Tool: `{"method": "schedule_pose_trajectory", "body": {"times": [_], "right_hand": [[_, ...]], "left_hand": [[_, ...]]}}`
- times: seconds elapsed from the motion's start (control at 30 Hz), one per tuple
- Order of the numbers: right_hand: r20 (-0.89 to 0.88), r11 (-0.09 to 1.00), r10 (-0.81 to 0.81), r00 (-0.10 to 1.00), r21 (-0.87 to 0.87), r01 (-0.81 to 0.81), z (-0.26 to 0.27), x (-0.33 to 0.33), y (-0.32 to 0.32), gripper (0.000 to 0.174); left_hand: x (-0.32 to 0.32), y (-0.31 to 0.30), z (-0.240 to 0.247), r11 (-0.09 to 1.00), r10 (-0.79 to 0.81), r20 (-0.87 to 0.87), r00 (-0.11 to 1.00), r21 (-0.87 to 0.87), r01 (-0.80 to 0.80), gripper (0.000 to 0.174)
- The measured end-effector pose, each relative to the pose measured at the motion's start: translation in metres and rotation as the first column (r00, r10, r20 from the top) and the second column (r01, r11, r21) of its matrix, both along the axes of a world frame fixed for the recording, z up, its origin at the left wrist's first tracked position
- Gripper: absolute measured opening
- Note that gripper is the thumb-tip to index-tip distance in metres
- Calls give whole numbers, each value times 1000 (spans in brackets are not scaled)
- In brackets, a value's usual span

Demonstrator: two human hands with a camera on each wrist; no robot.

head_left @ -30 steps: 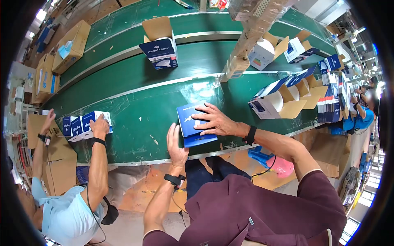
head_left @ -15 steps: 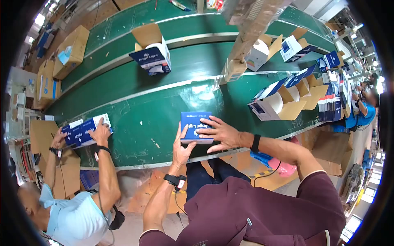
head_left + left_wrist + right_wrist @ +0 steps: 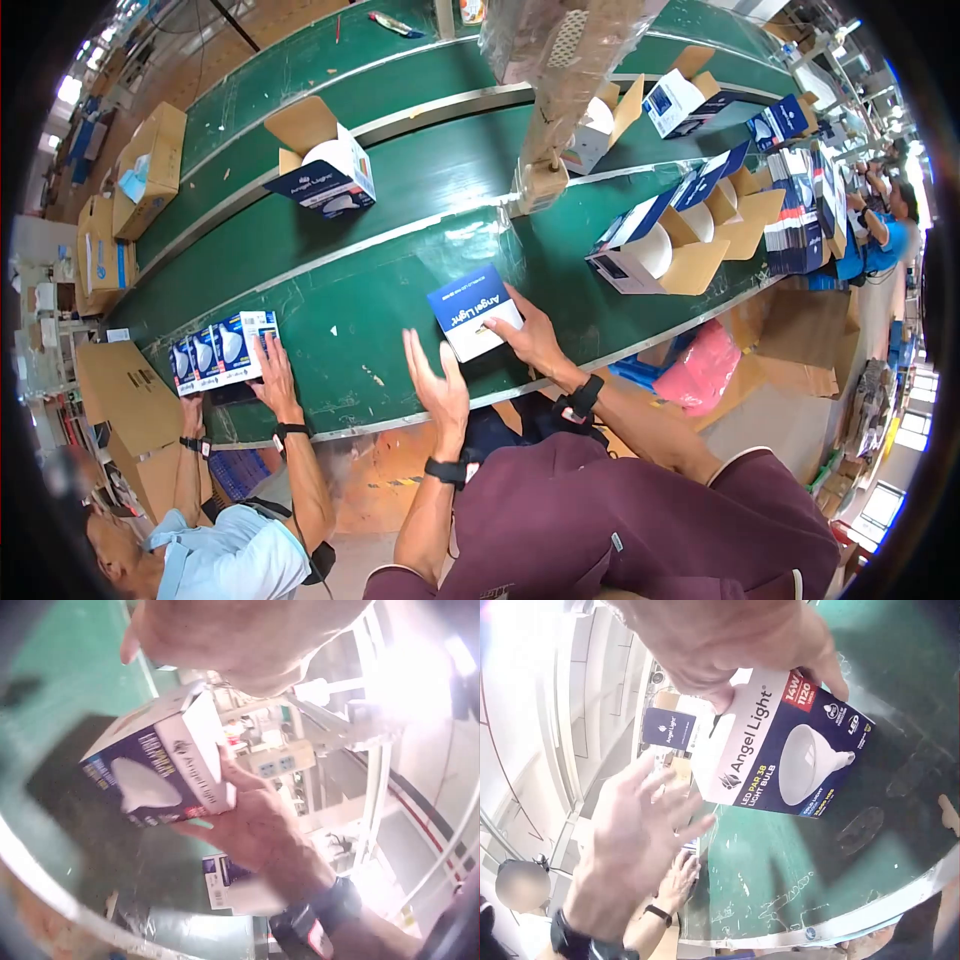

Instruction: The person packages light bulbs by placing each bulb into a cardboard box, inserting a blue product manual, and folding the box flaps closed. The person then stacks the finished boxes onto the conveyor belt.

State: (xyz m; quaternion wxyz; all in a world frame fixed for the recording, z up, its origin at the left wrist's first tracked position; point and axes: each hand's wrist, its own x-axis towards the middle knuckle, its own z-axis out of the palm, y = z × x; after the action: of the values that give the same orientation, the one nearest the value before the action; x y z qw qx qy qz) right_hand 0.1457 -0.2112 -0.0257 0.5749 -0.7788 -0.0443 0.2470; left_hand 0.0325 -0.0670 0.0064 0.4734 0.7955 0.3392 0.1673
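Note:
A blue and white light bulb box [image 3: 478, 308] is tilted over the near edge of the green table, showing its "Angel Light" lettering. My right hand [image 3: 534, 335] grips its right side, the thumb lying on the white face. Off its left side, my left hand [image 3: 441, 388] is held apart from it, fingers extended and touching nothing. In the right wrist view, the box [image 3: 780, 761] shows a bulb picture and "LED PAR 38", with the left hand [image 3: 634, 825] spread nearby. The left wrist view shows the right hand [image 3: 259, 825] holding the box from the side.
To the left, another person [image 3: 240, 545] holds a row of bulb boxes [image 3: 222, 352]. An open box [image 3: 325, 178] with a bulb stands on the belt beyond. Several open boxes [image 3: 660, 250] and a stack of flattened cartons [image 3: 795, 215] are right. A taped post [image 3: 545, 150] rises ahead.
The closed box has been turned and tilted, and my left hand has come away from it. The open box beyond has shifted left. The neighbouring person has turned the row of boxes.

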Motion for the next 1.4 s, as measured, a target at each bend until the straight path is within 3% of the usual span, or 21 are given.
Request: {"method": "schedule_pose_trajectory", "body": {"times": [0.13, 0.23, 0.37, 0.43, 0.47, 0.5, 0.53, 0.6, 0.67, 0.73, 0.77, 0.8, 0.87, 0.93, 1.0, 1.03, 1.13, 1.17, 1.3, 1.33, 1.4], "right_hand": [[56, 992, 91, 994, -97, -85, 4, 5, 1, 78], [70, 970, 217, 974, -124, -208, 0, 27, 1, 72], [26, 989, 134, 991, -64, -132, -2, 21, 13, 76], [100, 998, 59, 993, -20, -57, -32, 13, 32, 75], [132, 1000, 20, 991, 5, -21, -44, 14, 46, 74], [-56, 997, 51, 997, 52, -48, -19, 20, 65, 72], [-187, 947, 127, 974, 315, -63, -32, 23, 87, 72], [-397, 850, 144, 906, 519, 92, -49, -3, 135, 73], [-580, 845, 235, 780, 519, 131, -88, -24, 181, 72], [-489, 861, 362, 793, 502, -84, -13, 3, 185, 81], [-208, 882, 362, 909, 392, -261, -28, 0, 199, 81], [103, 890, 382, 918, 226, -396, -34, 2, 211, 80], [265, 932, 193, 945, 251, -261, 27, 49, 232, 79], [526, 952, 90, 846, 204, -229, 68, 102, 261, 80], [626, 919, 129, 769, 216, -330, 65, 146, 297, 80], [552, 916, 200, 810, 188, -354, 73, 159, 311, 68], [540, 828, 537, 648, -191, -526, 79, 187, 340, 44], [472, 805, 574, 669, -175, -568, 76, 189, 345, 29], [629, 828, 511, 586, -179, -531, 67, 184, 297, 33], [494, 834, 535, 685, -182, -520, 95, 175, 269, 35], [381, 781, 606, 698, -119, -613, 99, 173, 218, 30]], "left_hand": [[87, -4, -16, 900, -78, -261, 962, 398, 181, 68], [95, -4, -20, 873, -100, -308, 946, 429, 232, 63], [105, 9, -12, 864, -168, -356, 919, 395, 311, 60], [106, 24, -15, 852, -203, -338, 919, 401, 336, 60], [108, 36, -19, 795, -96, -373, 923, 529, 296, 60], [105, 49, -24, 717, 9, -401, 916, 641, 273, 61], [101, 61, -25, 626, 115, -415, 903, 736, 258, 61], [85, 80, -20, 778, 240, -486, 841, 614, 133, 64], [59, 117, -28, 711, 426, -436, 793, 703, 5, 63], [31, 165, -33, 667, 455, -393, 799, 745, -14, 61], [21, 188, -35, 642, 448, -356, 820, 766, -18, 61], [15, 215, -33, 631, 471, -402, 785, 776, 19, 62], [12, 264, -31, 662, 580, -429, 693, 744, -93, 64], [0, 317, -38, 639, 568, -397, 720, 765, -82, 65], [-1, 351, -33, 667, 608, -427, 670, 732, -138, 66], [0, 365, -30, 673, 603, -430, 671, 726, -139, 66], [-4, 390, -31, 696, 555, -432, 711, 709, -112, 67], [-5, 400, -28, 696, 530, -422, 735, 712, -93, 67], [-5, 428, -41, 639, 584, -432, 687, 767, -62, 68], [-3, 423, -36, 623, 594, -438, 675, 781, -41, 67], [-6, 434, -52, 439, 560, -329, 761, 896, 64, 65]]}}
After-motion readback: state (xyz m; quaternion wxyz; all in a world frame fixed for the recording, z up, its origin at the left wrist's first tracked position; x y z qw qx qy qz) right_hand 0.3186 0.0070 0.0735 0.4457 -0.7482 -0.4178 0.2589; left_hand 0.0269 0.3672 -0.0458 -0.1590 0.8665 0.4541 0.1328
